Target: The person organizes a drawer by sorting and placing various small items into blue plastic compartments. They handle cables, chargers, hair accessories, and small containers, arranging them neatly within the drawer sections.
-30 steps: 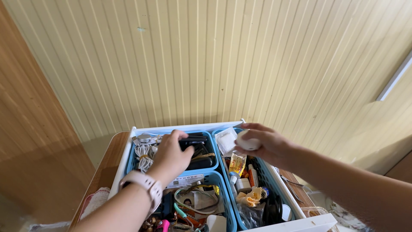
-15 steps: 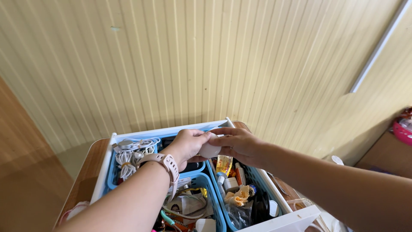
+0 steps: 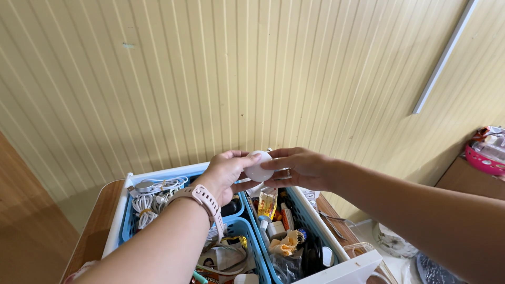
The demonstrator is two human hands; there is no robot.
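Head view: looking down at two bare arms over a full drawer, with a wall behind.
Wall (image 3: 236, 79): big, pale yellow, made of thin boards that run up and down. It fills most of the picture.
Drawer (image 3: 347, 268): white, pulled open, under both arms. It holds blue baskets side by side.
Left basket (image 3: 126, 231): blue, at the back on the left side. White cords (image 3: 150, 197) lie coiled in it.
Right basket (image 3: 307, 221): blue and long. It is packed with small bottles, a yellow packet (image 3: 267, 202) and a crumpled yellow thing (image 3: 286, 243).
Table top (image 3: 97, 226): brown wood, showing at the left of the drawer.
Pink bowl (image 3: 486, 152): far to the right, well apart from the hands.
Left hand (image 3: 226, 173): it has a pink watch (image 3: 205, 202) on the wrist. The fingers curl around the left side of the white ball and grip it.
Right hand (image 3: 302, 168): it comes in from the right. The thumb and fingers pinch the right side of the white ball.
White ball (image 3: 259, 165): small, round and smooth. It is up in the air above the baskets, right between the two hands, and both hands touch it. What kind of thing it is cannot be told.
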